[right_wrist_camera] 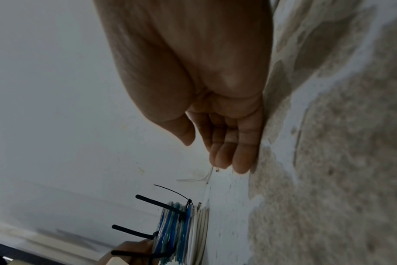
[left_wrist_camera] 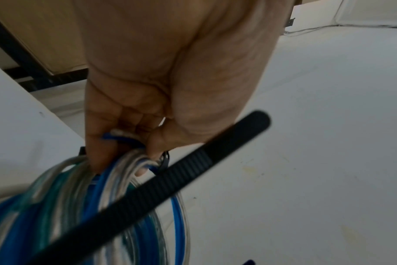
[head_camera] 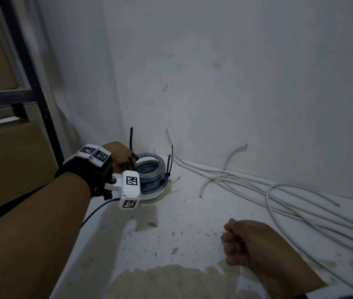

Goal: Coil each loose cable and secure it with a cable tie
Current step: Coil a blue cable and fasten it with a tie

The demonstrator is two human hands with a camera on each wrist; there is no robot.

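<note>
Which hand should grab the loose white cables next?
Probably the right hand: it holds nothing and lies nearer the loose white cables. The left hand grips the tied blue and clear cable coil.

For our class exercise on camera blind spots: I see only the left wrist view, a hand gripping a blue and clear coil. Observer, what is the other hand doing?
Observer: The right hand is idle near the floor, fingers loosely curled, holding nothing.
Operator: What is under the coil?
Observer: A white coil lies directly beneath the blue and clear coil.
Operator: Any tie opposite my grip?
Observer: Yes, a black cable tie wraps the side opposite the left hand, with its tail pointing up.
</note>
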